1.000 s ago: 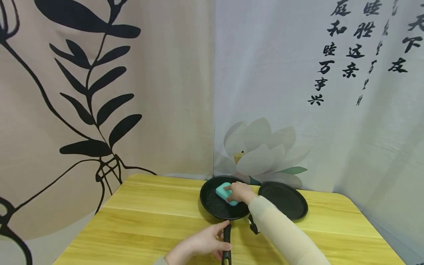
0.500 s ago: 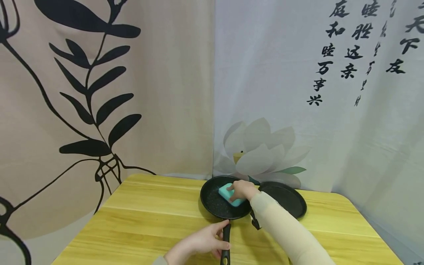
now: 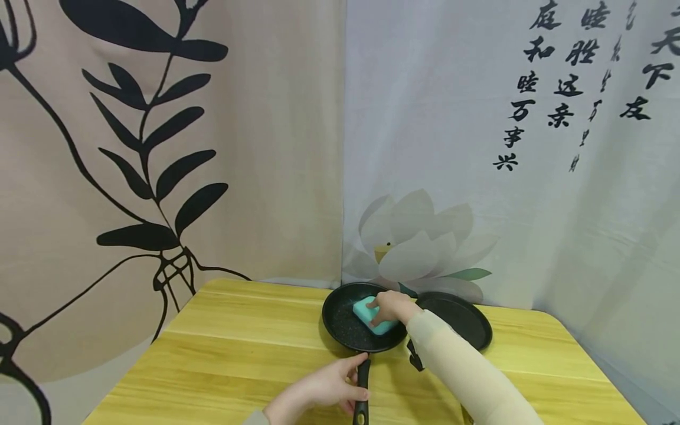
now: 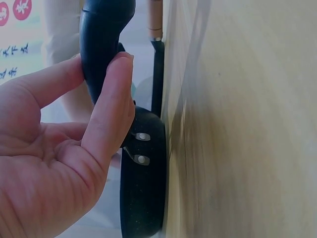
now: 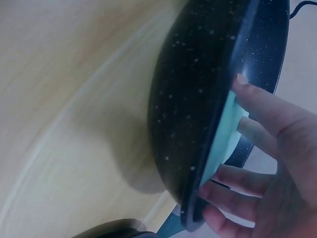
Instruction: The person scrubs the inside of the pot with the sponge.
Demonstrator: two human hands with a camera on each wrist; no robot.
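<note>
Surface: a yellow wood-grain table [image 3: 255,348] set into a corner. Behind it hang two printed cloths: a beige curtain [image 3: 255,147] with a black leaf pattern on the left, and a pale grey curtain [image 3: 451,118] with a lotus flower and black calligraphy on the right.

On the table stands a black speckled frying pan [image 3: 342,324], its handle [image 3: 363,386] pointing toward the person. Just beside it on the right lies a second black pan [image 3: 462,321], shallow, its near edge partly hidden by the right forearm in a cream sleeve [image 3: 467,378].

Change from the earlier frames: the sponge and the right hand have shifted slightly to the right inside the pan, from near its middle toward its right-hand wall. The pan and the left hand on the handle have stayed where they were.

Grip: the left hand [image 3: 319,392] holds the pan handle, fingers and thumb curled round it; the left wrist view shows the fingertips [image 4: 116,69] wrapped over the black handle [image 4: 101,44], with the pan body [image 4: 146,173] beyond. The right hand [image 3: 390,307] grips a turquoise sponge [image 3: 369,313], fingers spread over its top and pressing it to the pan floor. The right wrist view shows the sponge [image 5: 220,134] wedged between the fingers [image 5: 257,99] and the inner surface of the pan [image 5: 198,99], close under the rim.
</note>
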